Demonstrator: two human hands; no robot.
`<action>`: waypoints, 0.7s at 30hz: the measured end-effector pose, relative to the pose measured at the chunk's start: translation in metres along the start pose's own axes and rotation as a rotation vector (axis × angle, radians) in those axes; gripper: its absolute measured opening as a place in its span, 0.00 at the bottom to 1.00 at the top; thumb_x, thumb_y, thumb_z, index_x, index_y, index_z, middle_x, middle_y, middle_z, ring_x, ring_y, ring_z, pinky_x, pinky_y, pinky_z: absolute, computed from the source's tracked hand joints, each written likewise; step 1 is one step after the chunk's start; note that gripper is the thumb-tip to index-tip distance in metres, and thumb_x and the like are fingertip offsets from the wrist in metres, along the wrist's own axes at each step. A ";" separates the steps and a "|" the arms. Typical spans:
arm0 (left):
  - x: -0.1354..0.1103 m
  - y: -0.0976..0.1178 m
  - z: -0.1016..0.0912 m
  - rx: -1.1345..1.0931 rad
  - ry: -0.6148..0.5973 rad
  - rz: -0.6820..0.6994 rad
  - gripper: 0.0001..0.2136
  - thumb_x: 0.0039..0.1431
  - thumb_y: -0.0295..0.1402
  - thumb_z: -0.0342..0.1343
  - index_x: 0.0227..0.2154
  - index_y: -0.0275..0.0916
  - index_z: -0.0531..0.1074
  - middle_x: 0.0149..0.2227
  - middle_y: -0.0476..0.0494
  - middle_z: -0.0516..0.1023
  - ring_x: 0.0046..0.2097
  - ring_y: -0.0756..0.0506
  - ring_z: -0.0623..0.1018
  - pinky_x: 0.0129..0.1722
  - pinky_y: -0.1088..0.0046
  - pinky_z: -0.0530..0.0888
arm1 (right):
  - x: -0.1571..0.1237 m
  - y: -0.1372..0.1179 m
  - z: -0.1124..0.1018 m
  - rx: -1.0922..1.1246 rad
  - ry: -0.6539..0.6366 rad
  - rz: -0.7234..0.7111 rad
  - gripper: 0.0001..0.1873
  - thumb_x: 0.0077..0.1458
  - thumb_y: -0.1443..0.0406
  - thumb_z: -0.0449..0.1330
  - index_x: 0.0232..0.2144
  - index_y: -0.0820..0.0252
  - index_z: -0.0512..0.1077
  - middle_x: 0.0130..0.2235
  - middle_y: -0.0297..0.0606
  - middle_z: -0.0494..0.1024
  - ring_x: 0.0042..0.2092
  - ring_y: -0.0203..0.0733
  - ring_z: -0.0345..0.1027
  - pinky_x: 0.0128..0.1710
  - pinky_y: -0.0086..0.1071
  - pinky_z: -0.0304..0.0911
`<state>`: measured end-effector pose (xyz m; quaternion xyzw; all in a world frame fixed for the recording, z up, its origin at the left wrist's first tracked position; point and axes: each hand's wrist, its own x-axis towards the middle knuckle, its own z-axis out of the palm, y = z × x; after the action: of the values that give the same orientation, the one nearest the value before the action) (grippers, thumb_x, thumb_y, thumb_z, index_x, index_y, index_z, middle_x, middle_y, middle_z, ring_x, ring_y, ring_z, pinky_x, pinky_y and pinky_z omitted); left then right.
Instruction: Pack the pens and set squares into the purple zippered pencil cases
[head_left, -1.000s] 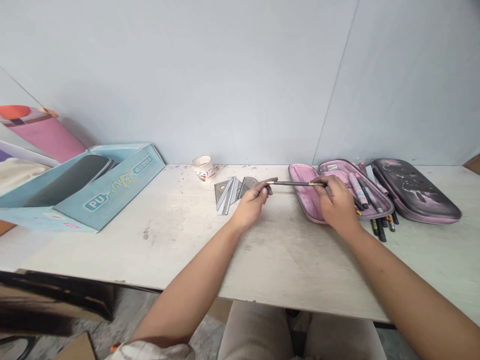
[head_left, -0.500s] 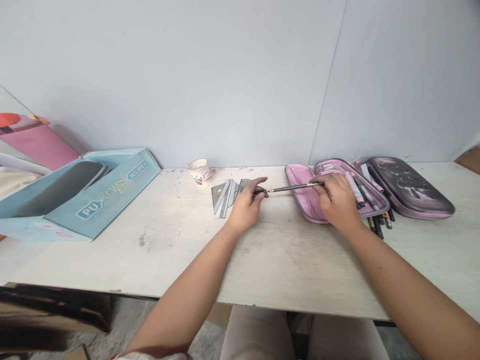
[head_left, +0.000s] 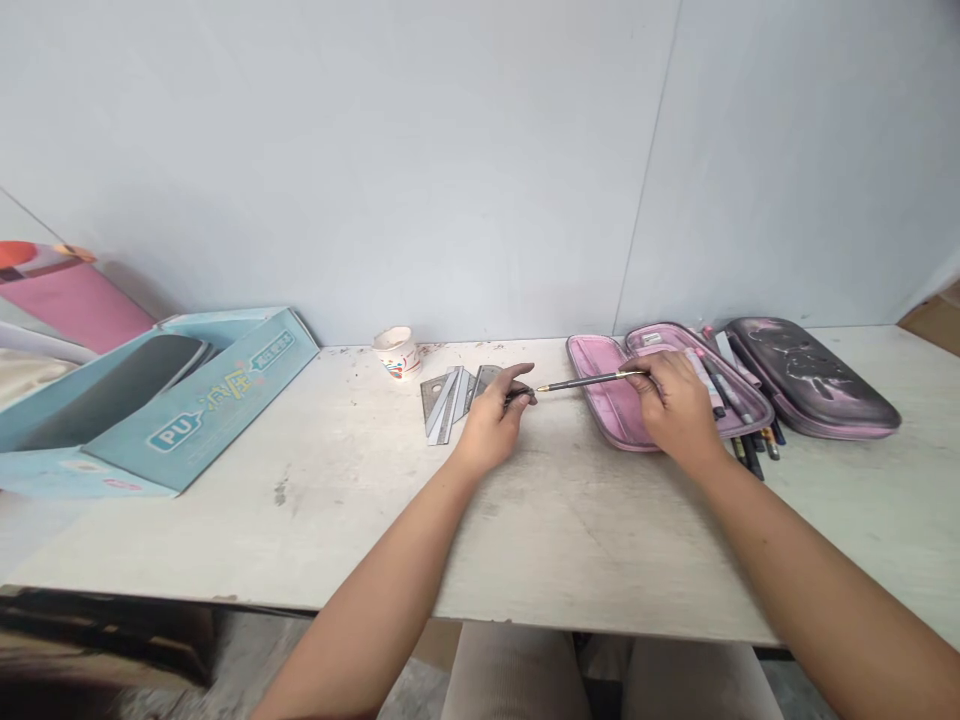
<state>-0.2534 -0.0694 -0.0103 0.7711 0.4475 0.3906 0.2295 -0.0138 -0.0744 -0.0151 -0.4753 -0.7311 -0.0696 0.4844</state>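
This is a study desk (head_left: pixel 525 520) against a bare wall (head_left: pixel 450 150). Pencil cases (head_left: pixel 611 405) lie at the right, rulers (head_left: pixel 444 398) mid-table, a blue carton (head_left: pixel 217 400) left.

Light-blue cardboard box (head_left: pixel 217 400), long side: white letters "PU", then larger stylised characters and a smaller printed patch, neither legible. Pink pencil case (head_left: pixel 619 410): small inner tag, print too small to read.

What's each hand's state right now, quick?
Left hand: closed, pinching a small dark piece, probably a pen cap.
Right hand: closed, holding a thin dark pen, tip pointing at the left hand.
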 end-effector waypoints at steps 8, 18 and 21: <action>-0.001 0.004 0.010 0.138 0.006 0.069 0.19 0.56 0.24 0.44 0.51 0.40 0.63 0.36 0.46 0.75 0.41 0.48 0.74 0.45 0.69 0.68 | -0.005 -0.017 0.011 -0.027 -0.106 -0.054 0.10 0.56 0.67 0.50 0.31 0.60 0.71 0.33 0.38 0.74 0.39 0.43 0.62 0.41 0.36 0.55; 0.008 0.015 0.024 0.411 -0.055 0.222 0.19 0.58 0.26 0.44 0.53 0.40 0.61 0.47 0.42 0.73 0.51 0.45 0.69 0.52 0.63 0.65 | -0.005 -0.014 -0.009 -0.237 -0.168 -0.118 0.12 0.58 0.65 0.49 0.35 0.59 0.72 0.34 0.37 0.76 0.41 0.43 0.63 0.49 0.37 0.49; 0.010 0.034 0.040 0.470 -0.074 0.314 0.18 0.60 0.29 0.43 0.53 0.40 0.61 0.56 0.42 0.65 0.58 0.44 0.62 0.57 0.61 0.59 | -0.009 0.006 -0.029 -0.334 -0.001 -0.014 0.13 0.58 0.63 0.48 0.36 0.60 0.72 0.36 0.38 0.77 0.42 0.42 0.64 0.51 0.37 0.48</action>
<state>-0.2003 -0.0784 -0.0061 0.8767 0.3922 0.2786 -0.0029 0.0105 -0.0930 -0.0092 -0.5442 -0.7129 -0.1930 0.3979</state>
